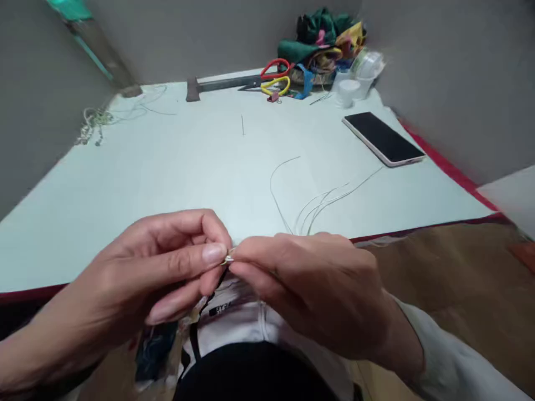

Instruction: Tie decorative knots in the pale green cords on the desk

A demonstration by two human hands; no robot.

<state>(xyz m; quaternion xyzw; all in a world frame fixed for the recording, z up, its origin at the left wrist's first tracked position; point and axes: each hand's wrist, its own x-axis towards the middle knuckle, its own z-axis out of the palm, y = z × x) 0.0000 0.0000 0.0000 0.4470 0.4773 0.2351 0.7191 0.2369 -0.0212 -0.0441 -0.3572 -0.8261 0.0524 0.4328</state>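
Note:
My left hand [167, 262] is closed in a pinch, thumb against forefinger, on a tiny white and yellow-green thread piece [228, 259]. From the other side, the thumb and forefinger of my right hand [309, 284] pinch the same bit, so the fingertips of both hands nearly meet. The piece is too small and too covered to show its exact form. Several thin pale strands of thread [326, 199] run out from behind my right hand across the table's front part.
On the pale tabletop [188, 161] lie a needle [242, 125], a phone [382, 136], a hammer-like tool [225, 84] and scissors [271, 81]. Coloured cloth [320, 42] and white cups [353, 83] stand at the back right. White-green tangled strings [94, 122] lie left, near a post [108, 55].

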